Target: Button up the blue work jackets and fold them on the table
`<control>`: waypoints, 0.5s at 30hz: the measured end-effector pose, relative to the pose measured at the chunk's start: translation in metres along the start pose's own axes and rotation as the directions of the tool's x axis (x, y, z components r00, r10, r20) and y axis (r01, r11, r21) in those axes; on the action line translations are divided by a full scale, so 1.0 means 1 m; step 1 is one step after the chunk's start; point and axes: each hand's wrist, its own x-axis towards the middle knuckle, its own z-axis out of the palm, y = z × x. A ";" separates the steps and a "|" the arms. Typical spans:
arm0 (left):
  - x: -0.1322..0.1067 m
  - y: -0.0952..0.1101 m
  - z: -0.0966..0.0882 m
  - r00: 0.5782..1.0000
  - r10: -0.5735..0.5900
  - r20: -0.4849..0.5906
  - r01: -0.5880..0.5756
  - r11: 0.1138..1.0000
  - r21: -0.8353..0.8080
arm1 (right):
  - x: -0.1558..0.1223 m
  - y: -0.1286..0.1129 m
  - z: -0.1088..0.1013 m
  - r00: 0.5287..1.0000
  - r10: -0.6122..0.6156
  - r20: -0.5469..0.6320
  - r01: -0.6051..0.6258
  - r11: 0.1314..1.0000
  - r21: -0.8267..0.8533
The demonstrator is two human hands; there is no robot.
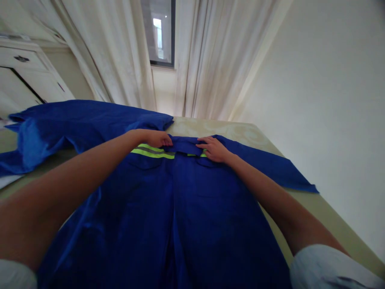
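Observation:
A blue work jacket (180, 208) with a yellow-green reflective stripe (152, 151) lies flat on the pale table (240, 132), front side up. Its collar (185, 144) is at the far end. My left hand (158, 138) pinches the left side of the collar with curled fingers. My right hand (214, 148) rests on the right side of the collar, fingers pressed on the fabric and partly curled round its edge. One sleeve (282, 170) stretches out to the right.
A heap of other blue garments (75, 124) lies at the far left of the table. White curtains (204, 60) and a dark window (159, 32) stand behind. A white cabinet (24, 76) is at the left, a bare wall (331, 100) at the right.

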 end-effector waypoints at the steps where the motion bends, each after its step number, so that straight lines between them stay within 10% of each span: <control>1: 0.000 0.004 0.002 1.000 -0.001 -0.009 0.001 1.000 0.009 | 0.000 -0.008 0.001 0.996 0.070 -0.052 -0.069 0.997 0.030; 6: 0.012 0.034 0.030 0.996 -0.080 0.033 0.076 0.991 0.113 | 0.016 -0.059 0.031 0.900 0.433 -0.046 -0.426 0.898 0.114; 15: 0.032 0.036 0.062 0.989 -0.107 -0.105 0.124 0.977 0.172 | 0.044 -0.032 0.043 0.907 0.419 0.051 -0.420 0.907 0.024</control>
